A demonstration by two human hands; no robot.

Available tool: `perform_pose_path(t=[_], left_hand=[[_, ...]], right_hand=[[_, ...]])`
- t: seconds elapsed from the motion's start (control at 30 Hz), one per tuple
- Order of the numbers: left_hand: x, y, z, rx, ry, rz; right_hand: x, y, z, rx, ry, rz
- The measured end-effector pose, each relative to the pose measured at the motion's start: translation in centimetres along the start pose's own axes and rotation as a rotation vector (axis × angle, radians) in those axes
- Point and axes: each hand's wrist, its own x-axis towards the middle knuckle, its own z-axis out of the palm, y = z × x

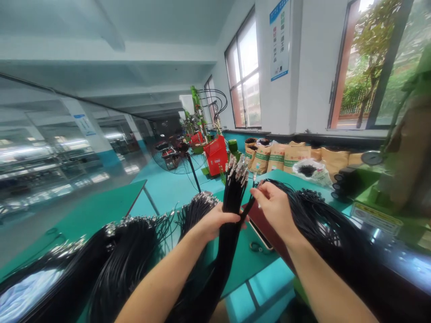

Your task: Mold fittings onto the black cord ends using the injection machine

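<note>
My left hand [217,220] is wrapped round a thick bundle of black cables [232,197], held upright, with metal connector ends at its top. Beside it, my right hand [271,202] pinches a black cable [251,204] that stands a little apart from the bundle, its metal tip showing above my fingers. The bundle's lower end runs down toward me, between my forearms. On the table to the left lie more bunches of black cables [124,251] with silvery ends. Another big bunch of black cables [323,233] spreads out at the right.
A green machine with a gauge [372,158] stands at the right. A phone-like flat object [261,233] and a small dark ring-shaped item [256,246] lie on the green table [240,264]. Beyond are a fan [178,157], a red machine part [216,156] and several sacks [278,154] by the wall.
</note>
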Motion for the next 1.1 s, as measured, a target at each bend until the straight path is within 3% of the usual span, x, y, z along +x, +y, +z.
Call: perform_pose_path(t=[0.1, 0.23, 0.33, 0.43, 0.5, 0.6, 0.67, 0.77, 0.97, 1.03, 1.1], left_hand=[[0.1, 0.0, -0.2, 0.041, -0.093, 0.016], [-0.1, -0.1, -0.2, 0.082, -0.136, 0.012], [-0.2, 0.0, -0.4, 0.105, -0.159, 0.035], [-0.2, 0.1, -0.4, 0.159, -0.137, 0.099], [-0.3, -0.1, 0.0, 0.226, -0.094, 0.148], [-0.4, -1.2, 1.3, 0.450, 0.044, 0.247], [-0.5, -2.3, 2.3, 0.712, 0.193, 0.331], [-0.6, -3.7, 3.2, 1.078, 0.367, 0.357], [-2.1, -4.3, 3.7, 1.495, 0.444, 0.216], [-4.0, -5.1, 3.7, 1.552, 0.486, 0.273], [-6.7, -6.9, 3.5, 1.505, 0.538, 0.441]], right_hand=[[1.2, -0.6, -0.5, -0.003, 0.068, -0.047], [2.3, -0.8, -0.5, 0.026, 0.035, -0.081], [2.0, 0.3, -0.3, 0.226, 0.053, 0.007], [0.4, 2.3, 0.4, 0.558, 0.155, 0.115], [-1.1, 3.6, 1.2, 0.731, 0.091, 0.158], [-3.3, 4.4, 2.6, 0.868, -0.311, 0.254], [-4.2, 4.1, 3.3, 0.920, -0.437, 0.311], [-4.9, 3.3, 3.6, 0.937, -0.324, 0.343], [-5.2, 3.3, 4.0, 1.023, -0.232, 0.422], [-4.9, 3.2, 4.3, 1.044, -0.224, 0.432], [-4.3, 2.5, 4.4, 1.018, -0.201, 0.422]])
